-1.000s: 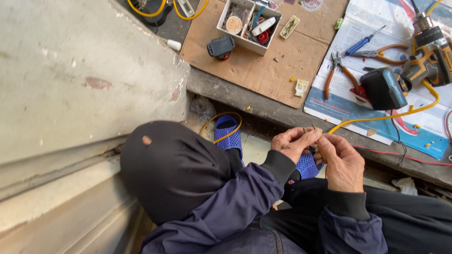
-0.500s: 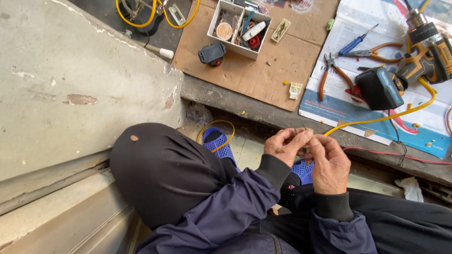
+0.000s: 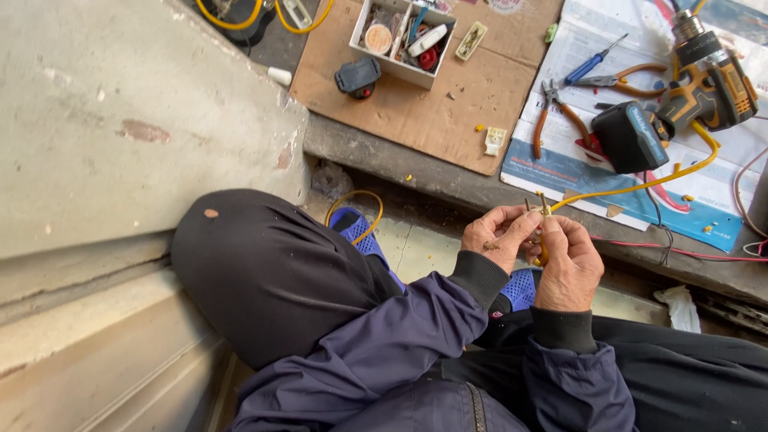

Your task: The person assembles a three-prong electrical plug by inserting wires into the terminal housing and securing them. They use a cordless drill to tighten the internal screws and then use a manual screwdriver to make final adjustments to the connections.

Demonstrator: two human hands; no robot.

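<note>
Above concrete step (image 3: 448,172) (dusty): cardboard (image 3: 416,104).

view: I see the scene drifted down-left in frame, toolbox and cardboard nearer top edge | hands: left hand (image 3: 498,237) and right hand (image 3: 570,266) closer together on yellow wire (image 3: 632,186) end

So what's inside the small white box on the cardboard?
The white box has compartments holding a round tape-like roll, a white tube-shaped piece and something red. Whatever lies beneath these is covered, and the smaller bits are too tiny to identify.
</note>
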